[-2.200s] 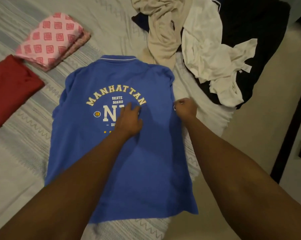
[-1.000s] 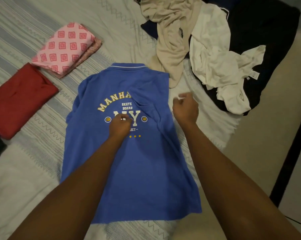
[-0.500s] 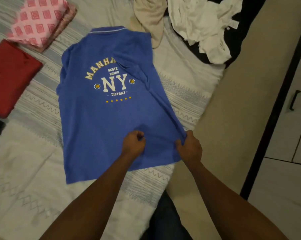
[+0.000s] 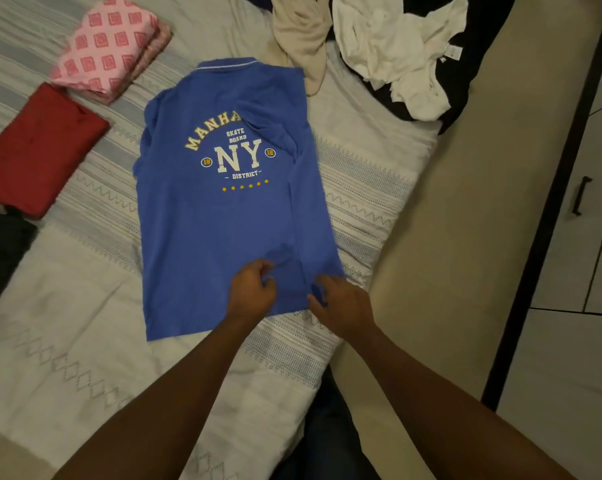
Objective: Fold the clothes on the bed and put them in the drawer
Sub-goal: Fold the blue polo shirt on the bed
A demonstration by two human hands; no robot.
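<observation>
Pale, zigzag-stitched bedspread (image 4: 67, 306) carries all the work. The left hand (image 4: 253, 291) has its fingers curled narrow, pinching a small ridge of cloth just inside the near hem of the blue cotton polo shirt (image 4: 195, 237). The right hand (image 4: 341, 304) sits beside it, thumb and forefinger closed on the hem at the shirt's folded-in right edge. The shirt lies print up, its long axis running straight away from the fingers, collar at the far end. Its left side is not yet folded, and the left hand is nearer, so that fold looks next. Left of the shirt lie a folded red garment (image 4: 40, 147) and a folded pink diamond-patterned cloth (image 4: 109, 46). Beyond its collar, to the right, a heap of beige, white and black clothes (image 4: 396, 39) waits.
</observation>
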